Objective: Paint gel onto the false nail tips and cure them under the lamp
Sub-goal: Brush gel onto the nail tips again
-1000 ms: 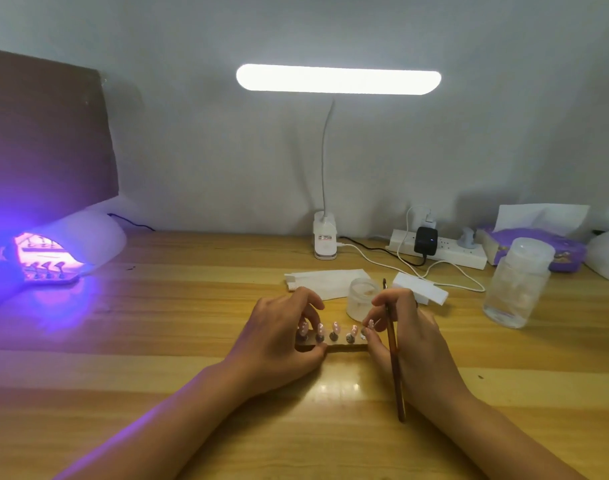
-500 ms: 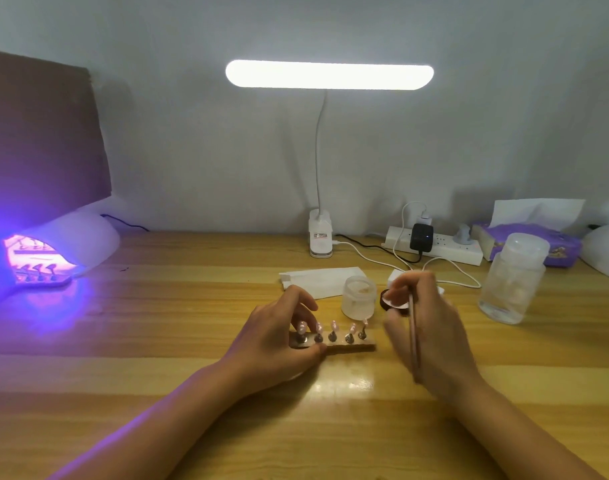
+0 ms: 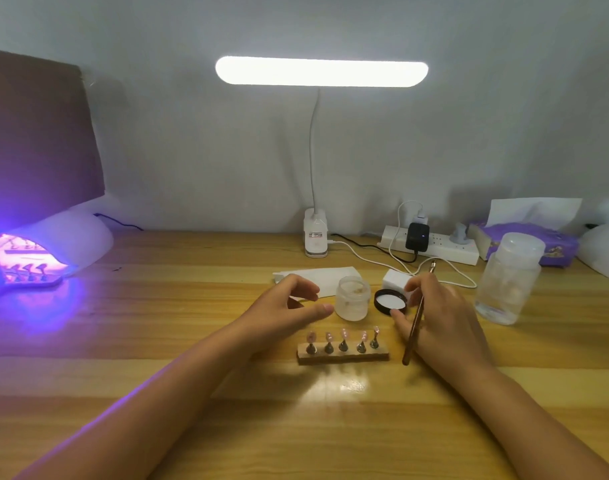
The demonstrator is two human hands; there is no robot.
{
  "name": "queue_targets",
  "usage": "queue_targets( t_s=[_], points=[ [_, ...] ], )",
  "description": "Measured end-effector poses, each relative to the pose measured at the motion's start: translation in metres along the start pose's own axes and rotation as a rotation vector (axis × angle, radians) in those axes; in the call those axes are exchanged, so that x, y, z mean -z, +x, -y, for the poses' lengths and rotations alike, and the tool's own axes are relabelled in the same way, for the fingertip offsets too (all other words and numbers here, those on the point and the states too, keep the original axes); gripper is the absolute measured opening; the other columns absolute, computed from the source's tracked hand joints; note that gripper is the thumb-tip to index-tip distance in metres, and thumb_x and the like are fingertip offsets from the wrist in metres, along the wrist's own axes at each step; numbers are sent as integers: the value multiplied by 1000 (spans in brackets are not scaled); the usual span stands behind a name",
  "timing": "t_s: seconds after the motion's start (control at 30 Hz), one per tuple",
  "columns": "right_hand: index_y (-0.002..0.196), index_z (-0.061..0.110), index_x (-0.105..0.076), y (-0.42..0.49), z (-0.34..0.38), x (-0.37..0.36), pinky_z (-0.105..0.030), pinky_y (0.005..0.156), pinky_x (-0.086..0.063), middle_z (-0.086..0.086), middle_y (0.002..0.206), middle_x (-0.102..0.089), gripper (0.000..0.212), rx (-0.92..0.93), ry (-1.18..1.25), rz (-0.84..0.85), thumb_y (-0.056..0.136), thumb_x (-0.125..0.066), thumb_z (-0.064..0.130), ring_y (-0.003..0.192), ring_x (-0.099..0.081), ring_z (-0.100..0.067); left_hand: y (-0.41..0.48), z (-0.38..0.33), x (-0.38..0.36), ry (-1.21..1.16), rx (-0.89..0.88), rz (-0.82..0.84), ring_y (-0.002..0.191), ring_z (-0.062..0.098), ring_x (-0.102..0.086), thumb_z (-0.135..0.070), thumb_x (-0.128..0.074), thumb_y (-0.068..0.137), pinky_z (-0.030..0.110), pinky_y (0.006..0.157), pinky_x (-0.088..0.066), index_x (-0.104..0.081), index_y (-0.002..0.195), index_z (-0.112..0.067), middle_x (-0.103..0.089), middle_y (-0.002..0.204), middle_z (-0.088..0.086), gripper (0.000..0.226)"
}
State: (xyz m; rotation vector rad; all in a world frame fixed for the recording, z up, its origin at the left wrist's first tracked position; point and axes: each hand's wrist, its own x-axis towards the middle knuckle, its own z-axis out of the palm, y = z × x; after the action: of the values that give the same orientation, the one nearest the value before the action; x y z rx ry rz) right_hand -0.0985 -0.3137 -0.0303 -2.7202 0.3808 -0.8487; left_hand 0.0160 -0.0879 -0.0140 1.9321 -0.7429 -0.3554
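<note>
So my right hand (image 3: pixel 441 317) is wrapped around the brush (image 3: pixel 415 320), fingers curled on the handle. It runs at a slant, one end poking up past my knuckles toward the back edge of the tabletop (image 3: pixel 157 341) and the other pointing down at the front edge. My fingertips are right by the black lid (image 3: pixel 390 301), which lies flat with its white inside facing up. I honestly can't tell if they touch it.

My left hand (image 3: pixel 289 310) is holding nothing. It's relaxed, with thumb and fingers curved into a loose C just left of the frosted gel jar (image 3: pixel 352 303), which stands open beside the lid.

The five nail tips (image 3: pixel 344 333) sit upright on little stands in the wooden holder (image 3: pixel 342 355), about mid-tabletop, nearer the front edge than the jar and between my two hands.

Over at the left edge the curing lamp (image 3: pixel 71 240) glows purple, with more tips visible inside. The desk lamp (image 3: pixel 322 71) and power strip (image 3: pixel 431 245) sit along the back edge, the tissue pack (image 3: pixel 524 240) is toward the back right corner, and a clear bottle (image 3: pixel 509 278) stands in front of it. A white folded sheet (image 3: pixel 316 277) and a white block (image 3: pixel 394 280) lie just behind the jar.
</note>
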Motion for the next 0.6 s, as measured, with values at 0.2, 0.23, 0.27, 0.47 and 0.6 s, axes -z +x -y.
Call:
queue_targets(
  t_s=[0.2,0.23,0.27,0.47,0.6],
  points=[
    [103,27,-46,0,-1,-4,-29,64,-50,9,89,-59,33,39,-36,-17,84,-71,38,80,-54,-12,26,-6,-1,2,62,167,102,10,-66,-33,-73,87,23,78,-53,-52,130,-30,-58,128,-9,48],
    [102,27,-45,-1,-1,-4,-30,62,-51,9,88,-57,35,31,-9,-40,83,-73,38,78,-54,-12,29,-7,-3,27,61,189,106,11,-64,-32,-74,85,27,87,-53,-51,130,-30,-58,129,-8,50],
    [102,26,-45,-1,-2,-4,-31,63,-51,8,88,-56,38,19,-3,-64,81,-74,40,79,-54,-13,32,-8,-5,73,58,202,111,10,-61,-33,-77,83,30,95,-51,-52,130,-31,-57,130,-8,53],
    [105,25,-41,2,-7,-8,-32,73,-47,5,98,-56,53,-69,-177,0,78,-65,64,91,-51,-16,42,-6,-19,306,-8,70,113,7,-56,-55,-79,73,40,99,-47,-54,122,-40,-59,126,-19,58],
    [105,23,-42,4,-5,-9,-32,72,-47,-1,99,-60,47,-73,-153,3,82,-66,57,88,-53,-18,45,2,-21,178,-48,20,116,2,-57,-48,-82,73,41,101,-48,-58,115,-34,-62,123,-18,50]
  ],
)
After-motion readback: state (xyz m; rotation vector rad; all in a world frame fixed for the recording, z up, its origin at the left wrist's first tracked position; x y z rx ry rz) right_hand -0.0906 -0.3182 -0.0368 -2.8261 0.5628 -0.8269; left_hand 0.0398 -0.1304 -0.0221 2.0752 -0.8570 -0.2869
